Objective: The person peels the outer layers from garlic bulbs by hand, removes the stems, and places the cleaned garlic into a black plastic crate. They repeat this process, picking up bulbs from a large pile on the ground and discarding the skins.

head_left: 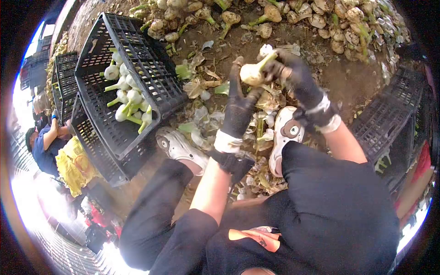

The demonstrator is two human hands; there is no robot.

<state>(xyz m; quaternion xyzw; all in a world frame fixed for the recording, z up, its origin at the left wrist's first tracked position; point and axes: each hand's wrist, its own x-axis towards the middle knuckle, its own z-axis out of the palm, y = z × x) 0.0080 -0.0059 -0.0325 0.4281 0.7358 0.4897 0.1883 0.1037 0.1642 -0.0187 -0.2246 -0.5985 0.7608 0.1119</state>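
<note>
Where the right hand (295,75) closes its grip round the stem of a garlic bulb (252,74), just above the centre of the view towards twelve o'clock, the left hand (240,98) stands with fingers spread and its grip released, right beside the bulb; whether it touches the bulb, I cannot tell. Both hands wear dark gloves, with white bands at the wrists; loose peelings (199,119) litter the dirt floor (220,43) between and around two pale shoes (285,137).

At ten o'clock a black crate (160,82) tilts on its side, white bulbs with green stems (133,97) inside it; unpeeled bulbs (353,23) lie heaped at one o'clock; another dark crate (382,119) stands at three o'clock; a person in a blue shirt (43,144) is at nine o'clock, near a yellow sack (75,165).
</note>
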